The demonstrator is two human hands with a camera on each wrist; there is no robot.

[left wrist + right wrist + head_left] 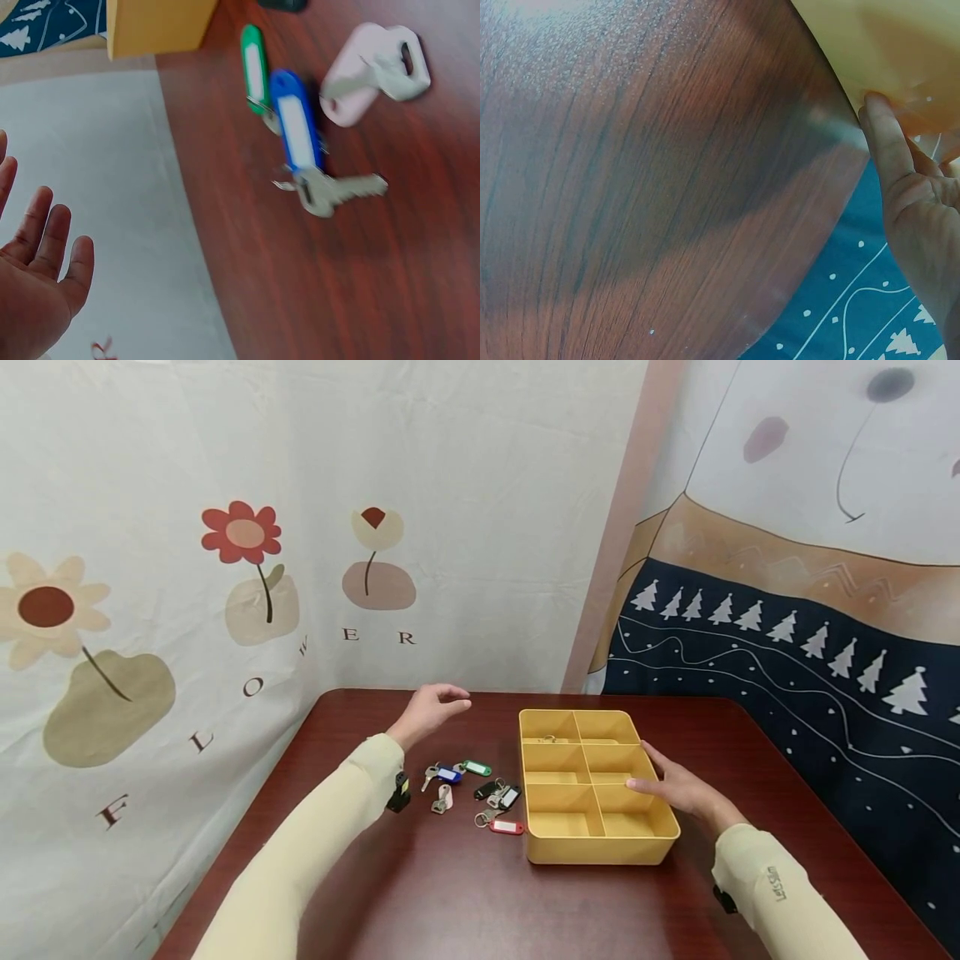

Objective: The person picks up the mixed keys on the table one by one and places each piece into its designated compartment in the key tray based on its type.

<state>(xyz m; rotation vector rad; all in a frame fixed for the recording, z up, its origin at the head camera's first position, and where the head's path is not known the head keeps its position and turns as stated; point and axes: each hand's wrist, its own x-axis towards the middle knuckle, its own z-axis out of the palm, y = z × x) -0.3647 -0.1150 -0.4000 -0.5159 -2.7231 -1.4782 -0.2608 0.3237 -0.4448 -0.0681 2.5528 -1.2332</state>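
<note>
My left hand (430,713) is raised over the far left of the table, holding nothing, its fingers relaxed and spread in the left wrist view. Below it lie keys with a blue tag (297,124), a green tag (255,69) and a pale pink tag (349,105). Nearer the box are black-tagged keys (509,797) and a red-tagged one (506,827). With my right hand (686,787) I grip the right wall of a yellow six-compartment box (603,850), thumb over the rim and fingers along the outside. A small metal ring (549,739) shows in its back left compartment.
The dark red wooden table (420,902) ends at the back against a pale curtain (480,527) printed with flowers. A dark blue printed cloth (787,718) hangs beyond its right edge.
</note>
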